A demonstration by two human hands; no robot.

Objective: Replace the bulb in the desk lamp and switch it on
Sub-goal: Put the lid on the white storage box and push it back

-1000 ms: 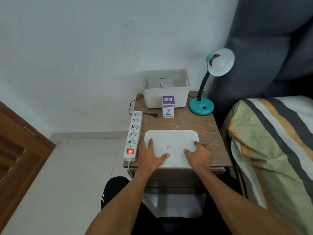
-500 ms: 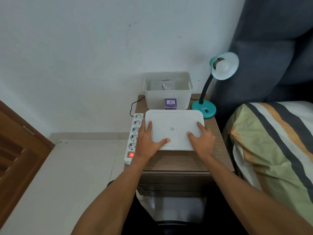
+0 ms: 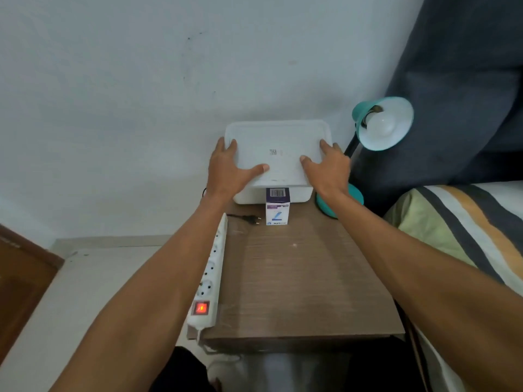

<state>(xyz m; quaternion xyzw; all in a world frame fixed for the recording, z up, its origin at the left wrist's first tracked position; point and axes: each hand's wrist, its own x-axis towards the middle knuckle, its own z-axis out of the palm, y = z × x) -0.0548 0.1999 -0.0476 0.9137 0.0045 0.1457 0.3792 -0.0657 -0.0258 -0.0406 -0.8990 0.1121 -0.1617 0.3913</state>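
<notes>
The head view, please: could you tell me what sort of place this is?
Most likely a bedroom: a striped bed sits beside a wooden bedside table carrying a teal desk lamp and a power strip.

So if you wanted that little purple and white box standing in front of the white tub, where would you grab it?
Probably by its two narrow side faces, reaching in from the front. The bulb box stands upright on the bedside table, close against or touching the white tub behind it, so the back is blocked. The plug lies to its left and the lamp base to its right, both apart from it.
</notes>
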